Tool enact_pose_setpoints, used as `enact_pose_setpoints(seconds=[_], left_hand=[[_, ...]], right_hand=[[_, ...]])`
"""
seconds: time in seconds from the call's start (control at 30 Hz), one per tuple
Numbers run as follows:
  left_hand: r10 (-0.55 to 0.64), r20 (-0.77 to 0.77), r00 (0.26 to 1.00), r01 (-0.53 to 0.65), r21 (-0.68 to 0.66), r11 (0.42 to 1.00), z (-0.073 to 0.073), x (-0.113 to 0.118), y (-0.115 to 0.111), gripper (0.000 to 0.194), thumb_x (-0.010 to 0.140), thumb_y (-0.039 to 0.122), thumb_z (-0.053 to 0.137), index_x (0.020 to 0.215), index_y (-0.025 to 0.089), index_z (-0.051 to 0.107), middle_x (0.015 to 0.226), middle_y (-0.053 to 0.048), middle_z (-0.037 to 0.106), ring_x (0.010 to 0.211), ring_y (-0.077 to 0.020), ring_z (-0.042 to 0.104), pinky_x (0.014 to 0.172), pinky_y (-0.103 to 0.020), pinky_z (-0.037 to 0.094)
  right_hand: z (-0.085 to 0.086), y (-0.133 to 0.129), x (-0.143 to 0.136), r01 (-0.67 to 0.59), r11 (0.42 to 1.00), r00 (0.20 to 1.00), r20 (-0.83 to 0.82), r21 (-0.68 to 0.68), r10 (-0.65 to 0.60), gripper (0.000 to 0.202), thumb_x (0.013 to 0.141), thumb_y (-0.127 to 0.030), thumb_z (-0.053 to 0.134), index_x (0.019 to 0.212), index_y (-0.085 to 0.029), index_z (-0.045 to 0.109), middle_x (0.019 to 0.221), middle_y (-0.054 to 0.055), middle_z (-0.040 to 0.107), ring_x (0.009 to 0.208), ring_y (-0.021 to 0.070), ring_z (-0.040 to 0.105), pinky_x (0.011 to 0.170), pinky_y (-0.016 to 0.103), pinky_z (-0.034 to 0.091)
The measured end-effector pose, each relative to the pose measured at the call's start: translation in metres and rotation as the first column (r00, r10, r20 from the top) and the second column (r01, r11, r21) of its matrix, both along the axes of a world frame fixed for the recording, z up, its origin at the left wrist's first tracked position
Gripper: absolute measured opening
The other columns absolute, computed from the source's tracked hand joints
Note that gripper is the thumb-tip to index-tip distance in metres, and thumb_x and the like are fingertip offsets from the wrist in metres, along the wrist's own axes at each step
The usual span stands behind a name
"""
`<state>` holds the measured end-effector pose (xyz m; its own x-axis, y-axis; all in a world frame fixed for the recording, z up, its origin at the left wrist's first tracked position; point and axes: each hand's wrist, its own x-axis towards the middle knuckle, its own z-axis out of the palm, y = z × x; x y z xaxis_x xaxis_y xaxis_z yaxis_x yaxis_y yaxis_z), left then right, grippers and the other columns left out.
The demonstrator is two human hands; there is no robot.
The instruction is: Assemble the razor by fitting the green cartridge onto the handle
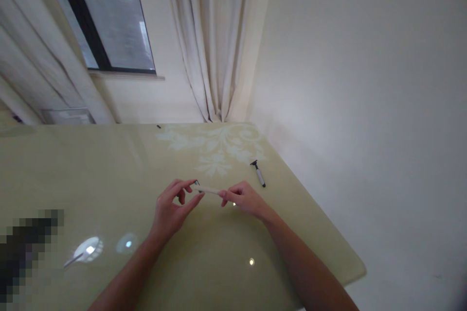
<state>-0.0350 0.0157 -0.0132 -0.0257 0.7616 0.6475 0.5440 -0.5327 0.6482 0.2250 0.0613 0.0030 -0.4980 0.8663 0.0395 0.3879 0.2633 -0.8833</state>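
In the head view, my right hand (pixel 242 197) is closed around the near end of a slim white stick (pixel 209 190), which points left. My left hand (pixel 173 206) pinches a small dark-and-green piece (pixel 198 184) between thumb and fingers. The stick's far end meets this piece between the left fingertips; its tip is too small to make out. Beyond my right hand, a razor (pixel 259 175) with a grey-and-black handle and black head lies on the table, apart from both hands.
The glossy pale table (pixel 109 165) has a white floral pattern, with a wall (pixel 346 107) along its right edge. A tiny dark object (pixel 158 127) lies near the back edge. A thin stick (pixel 73 260) lies at left, near a pixelated dark shape. Curtains (pixel 215 58) hang behind.
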Motion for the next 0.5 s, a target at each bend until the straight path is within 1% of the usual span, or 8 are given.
enact_pose_setpoints(seconds=[0.13,0.17,0.27,0.3,0.33,0.4,0.43,0.5], left_hand=[[0.000,-0.004,1.000,0.000,-0.005,1.000,0.000,0.001,0.001,0.033,0.087,0.037,0.080,0.116,0.024,0.072,0.084,0.003,0.062,0.058,-0.0090,0.049,0.061,-0.024,0.047],[0.002,-0.005,1.000,-0.002,-0.006,1.000,0.000,0.001,0.001,0.033,0.087,0.037,0.080,0.115,0.024,0.072,0.084,0.003,0.062,0.058,-0.0090,0.049,0.060,-0.024,0.047],[0.017,-0.007,1.000,-0.017,0.005,1.000,0.003,-0.002,0.001,0.033,0.087,0.037,0.080,0.116,0.024,0.072,0.084,0.004,0.062,0.058,-0.0090,0.049,0.061,-0.024,0.047],[0.027,-0.008,1.000,-0.027,0.012,1.000,0.005,-0.004,0.001,0.033,0.087,0.037,0.080,0.116,0.024,0.073,0.084,0.004,0.062,0.059,-0.0091,0.049,0.061,-0.024,0.047],[0.040,-0.009,0.999,-0.040,0.019,0.999,0.006,-0.006,0.002,0.032,0.087,0.038,0.080,0.115,0.024,0.073,0.084,0.003,0.062,0.059,-0.0092,0.049,0.062,-0.024,0.047],[0.068,-0.009,0.998,-0.067,0.028,0.997,0.008,-0.011,0.003,0.031,0.086,0.039,0.080,0.112,0.023,0.074,0.083,0.004,0.062,0.058,-0.0093,0.049,0.062,-0.024,0.047],[0.078,-0.007,0.997,-0.078,0.026,0.997,0.009,-0.013,0.004,0.030,0.086,0.040,0.079,0.110,0.023,0.074,0.083,0.004,0.062,0.058,-0.0094,0.049,0.061,-0.024,0.047],[0.079,0.001,0.997,-0.079,0.004,0.997,0.007,-0.015,0.005,0.030,0.085,0.041,0.079,0.109,0.023,0.073,0.082,0.004,0.062,0.058,-0.0095,0.049,0.061,-0.024,0.046]], right_hand=[[0.002,0.000,0.001,0.083,0.996,0.997,0.006,0.024,-0.083,0.061,0.091,-0.068,0.061,0.074,-0.013,0.083,0.050,-0.006,0.027,0.050,0.0091,0.026,0.052,0.028,0.017],[0.003,-0.001,0.001,0.082,0.996,0.997,-0.006,0.024,-0.082,0.061,0.091,-0.068,0.061,0.074,-0.013,0.083,0.050,-0.006,0.027,0.050,0.0092,0.026,0.052,0.028,0.017],[0.005,-0.003,0.000,0.002,1.000,1.000,-0.015,-0.006,-0.003,0.060,0.092,-0.068,0.060,0.077,-0.015,0.084,0.051,-0.006,0.029,0.050,0.0092,0.027,0.052,0.028,0.018],[0.006,-0.002,0.000,-0.004,1.000,1.000,-0.001,-0.009,0.004,0.060,0.092,-0.068,0.060,0.077,-0.015,0.084,0.051,-0.006,0.029,0.050,0.0092,0.027,0.051,0.028,0.018],[0.005,0.000,0.002,0.016,1.000,1.000,0.018,0.000,-0.016,0.060,0.091,-0.069,0.061,0.076,-0.015,0.084,0.050,-0.006,0.029,0.049,0.0092,0.027,0.051,0.028,0.018],[0.004,0.007,0.008,0.134,0.990,0.991,0.019,0.044,-0.135,0.061,0.089,-0.070,0.061,0.072,-0.014,0.082,0.049,-0.006,0.029,0.049,0.0093,0.027,0.051,0.027,0.018],[0.004,0.012,0.013,0.218,0.974,0.976,-0.016,0.060,-0.218,0.062,0.088,-0.070,0.061,0.072,-0.014,0.081,0.049,-0.006,0.029,0.048,0.0095,0.027,0.051,0.027,0.018],[0.005,0.022,0.024,0.378,0.925,0.917,-0.152,0.037,-0.368,0.063,0.089,-0.072,0.057,0.080,-0.014,0.081,0.050,-0.007,0.028,0.047,0.0099,0.026,0.049,0.026,0.019]])
